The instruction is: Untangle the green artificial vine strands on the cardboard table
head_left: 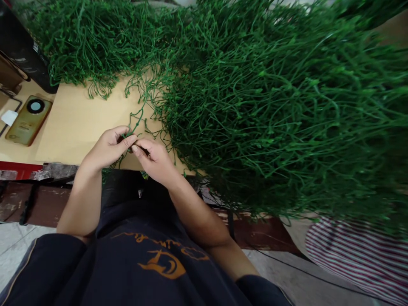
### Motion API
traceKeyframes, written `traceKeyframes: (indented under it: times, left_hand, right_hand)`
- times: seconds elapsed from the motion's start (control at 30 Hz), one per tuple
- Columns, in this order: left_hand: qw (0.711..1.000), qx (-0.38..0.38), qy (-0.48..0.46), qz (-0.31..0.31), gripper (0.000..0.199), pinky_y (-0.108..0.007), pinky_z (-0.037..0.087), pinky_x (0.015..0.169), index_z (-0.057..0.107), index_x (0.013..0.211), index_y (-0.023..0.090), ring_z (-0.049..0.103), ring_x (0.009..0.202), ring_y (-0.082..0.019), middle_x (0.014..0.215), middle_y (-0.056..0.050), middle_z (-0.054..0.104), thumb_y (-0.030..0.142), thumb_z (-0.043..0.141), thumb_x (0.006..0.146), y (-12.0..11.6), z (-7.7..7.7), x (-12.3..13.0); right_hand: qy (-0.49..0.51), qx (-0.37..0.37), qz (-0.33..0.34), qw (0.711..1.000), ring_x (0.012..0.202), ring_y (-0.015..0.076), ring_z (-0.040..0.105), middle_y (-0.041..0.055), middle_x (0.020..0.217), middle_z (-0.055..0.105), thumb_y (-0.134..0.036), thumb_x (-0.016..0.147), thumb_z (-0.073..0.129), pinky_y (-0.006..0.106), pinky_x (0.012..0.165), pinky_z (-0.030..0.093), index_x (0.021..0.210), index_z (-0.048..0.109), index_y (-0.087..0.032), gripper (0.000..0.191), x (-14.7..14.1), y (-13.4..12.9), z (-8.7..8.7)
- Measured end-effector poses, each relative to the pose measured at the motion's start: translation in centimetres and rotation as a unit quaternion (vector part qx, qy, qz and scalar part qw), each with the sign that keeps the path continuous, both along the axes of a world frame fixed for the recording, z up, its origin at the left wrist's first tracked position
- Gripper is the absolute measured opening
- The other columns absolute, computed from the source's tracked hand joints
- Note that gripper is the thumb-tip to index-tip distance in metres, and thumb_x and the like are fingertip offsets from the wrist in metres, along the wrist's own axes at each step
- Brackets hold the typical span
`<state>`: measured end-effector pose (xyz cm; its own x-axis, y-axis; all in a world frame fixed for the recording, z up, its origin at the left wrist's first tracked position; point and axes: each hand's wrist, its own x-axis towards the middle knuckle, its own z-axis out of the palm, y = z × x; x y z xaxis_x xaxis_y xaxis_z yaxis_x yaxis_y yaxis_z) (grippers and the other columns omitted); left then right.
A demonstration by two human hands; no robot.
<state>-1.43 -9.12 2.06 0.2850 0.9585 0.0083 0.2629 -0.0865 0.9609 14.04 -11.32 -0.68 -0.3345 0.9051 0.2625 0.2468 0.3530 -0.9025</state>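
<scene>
My left hand [114, 145] pinches a thin green artificial plant stem [137, 120] over the front of the table. Its forked upper end sticks up past the fingers, and some green strands hang below the hand. Close against it, my right hand [153, 159] is closed too, thumb and forefinger meeting at the lower part of the same stem. The exact spot between the fingertips is partly hidden. Just beyond both hands, loose stems [146, 85] trail out from a big pile of the same green stems [255, 110].
A tan board [83, 114] covers the tabletop under my hands. To the left lie a phone [28, 121] in a yellowish case and a black cylinder [25, 46]. Another green heap [95, 38] spans the back. Striped cloth [357, 255] shows at lower right.
</scene>
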Motion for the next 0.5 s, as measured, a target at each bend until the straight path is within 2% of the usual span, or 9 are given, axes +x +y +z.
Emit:
traceKeyframes:
  times: [0.2, 0.33, 0.5]
  left_hand:
    - [0.998, -0.034, -0.043, 0.001, 0.038, -0.026, 0.045, 0.069, 0.063, 0.077, 0.016, 0.056, 0.072, -0.015, 0.071, -0.002, 0.059, 0.051, 0.073, 0.066, 0.1, 0.6, 0.4]
    - [0.999, 0.002, -0.036, 0.034, 0.035, -0.026, 0.046, 0.071, 0.063, 0.07, 0.016, 0.057, 0.073, -0.015, 0.069, -0.002, 0.06, 0.051, 0.067, 0.073, 0.6, 0.3, 0.3]
    - [0.993, 0.053, -0.031, 0.099, 0.033, -0.024, 0.042, 0.06, 0.059, 0.062, 0.017, 0.05, 0.059, -0.011, 0.06, 0.0, 0.056, 0.044, 0.06, 0.081, 0.5, -0.5, 0.9]
  right_hand:
    - [0.007, -0.019, 0.006, 1.0, 0.067, 0.0116, 0.048, 0.0011, 0.069, 0.054, -0.039, 0.09, 0.043, 0.026, 0.066, 0.035, 0.071, 0.053, -0.018, 0.03, 0.7, 0.2, 0.5]
    - [0.004, -0.001, 0.012, 1.0, 0.066, 0.0115, 0.045, 0.0004, 0.066, 0.05, -0.033, 0.091, 0.042, 0.025, 0.066, 0.034, 0.067, 0.049, -0.018, 0.029, 0.7, 0.0, 0.6]
    - [-0.025, 0.012, 0.037, 0.999, 0.062, 0.0104, 0.041, -0.0011, 0.062, 0.043, -0.029, 0.092, 0.04, 0.025, 0.063, 0.03, 0.064, 0.046, -0.018, 0.03, 0.6, -0.1, 0.4]
